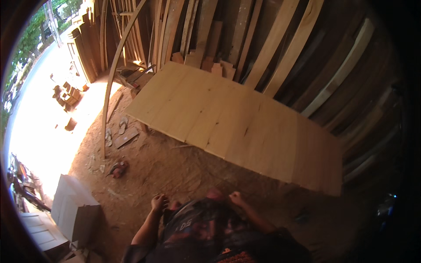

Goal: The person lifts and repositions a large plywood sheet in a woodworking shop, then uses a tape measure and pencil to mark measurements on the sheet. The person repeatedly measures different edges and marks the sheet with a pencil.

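Note:
My left hand (159, 202) hangs in front of my body at the left, its fingers curled in, with no object showing in it. On the other side my right hand (235, 198) is also closed, and I see nothing held there. Neither touches the large pale wooden panel (210, 122) that lies flat beyond them, running from the far left to the near right. It is made up of several boards side by side, with small dark knots and cracks. My right hand is nearer to its front edge. What holds the panel up is mostly hidden beneath it.
Long boards (280, 44) lean along the back and right. A thin curved strip (108, 87) stands at left. On the dirt floor lie a reddish tool-like object (118, 169), sandals (123, 126) and a wood offcut (126, 138). Grey-white panelled pieces (74, 206) stand near left.

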{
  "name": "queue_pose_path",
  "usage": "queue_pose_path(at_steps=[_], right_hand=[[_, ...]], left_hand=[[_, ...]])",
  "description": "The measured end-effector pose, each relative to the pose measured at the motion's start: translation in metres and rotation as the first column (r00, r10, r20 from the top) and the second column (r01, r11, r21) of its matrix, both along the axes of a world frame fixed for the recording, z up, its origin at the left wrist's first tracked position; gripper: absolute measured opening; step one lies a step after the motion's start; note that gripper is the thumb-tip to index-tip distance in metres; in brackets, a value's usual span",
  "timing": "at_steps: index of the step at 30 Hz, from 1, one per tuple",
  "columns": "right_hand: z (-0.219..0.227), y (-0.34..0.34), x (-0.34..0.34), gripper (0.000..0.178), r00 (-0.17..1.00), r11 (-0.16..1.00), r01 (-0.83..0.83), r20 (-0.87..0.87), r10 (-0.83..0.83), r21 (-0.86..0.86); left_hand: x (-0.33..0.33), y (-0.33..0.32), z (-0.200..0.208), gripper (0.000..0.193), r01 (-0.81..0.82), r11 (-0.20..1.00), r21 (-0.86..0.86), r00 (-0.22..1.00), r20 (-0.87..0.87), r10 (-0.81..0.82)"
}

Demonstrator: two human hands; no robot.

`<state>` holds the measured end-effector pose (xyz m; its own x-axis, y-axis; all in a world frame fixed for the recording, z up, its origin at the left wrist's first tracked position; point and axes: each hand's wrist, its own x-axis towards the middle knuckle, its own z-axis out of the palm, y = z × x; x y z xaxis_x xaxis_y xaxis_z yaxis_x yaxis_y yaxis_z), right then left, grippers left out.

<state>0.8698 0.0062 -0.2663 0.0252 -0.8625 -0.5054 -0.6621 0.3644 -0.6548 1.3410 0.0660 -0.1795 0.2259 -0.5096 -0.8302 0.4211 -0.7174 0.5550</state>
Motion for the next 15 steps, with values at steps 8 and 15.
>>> queue_pose_path(at_steps=[8, 15], right_hand=[[0.199, -0.165, 0.175, 0.033, 0.844, 0.927, -0.374, 0.415, 0.340, 0.001], [0.298, -0.335, 0.224, 0.054, 0.932, 0.800, -0.359, -0.227, 0.281, -0.482]], left_hand=[[0.012, 0.066, -0.043, 0.017, -0.437, 0.899, 0.021, 0.894, -0.101, 0.436], [0.007, 0.066, -0.087, 0.029, 0.248, 0.915, 0.320, 0.843, 0.395, -0.366]])
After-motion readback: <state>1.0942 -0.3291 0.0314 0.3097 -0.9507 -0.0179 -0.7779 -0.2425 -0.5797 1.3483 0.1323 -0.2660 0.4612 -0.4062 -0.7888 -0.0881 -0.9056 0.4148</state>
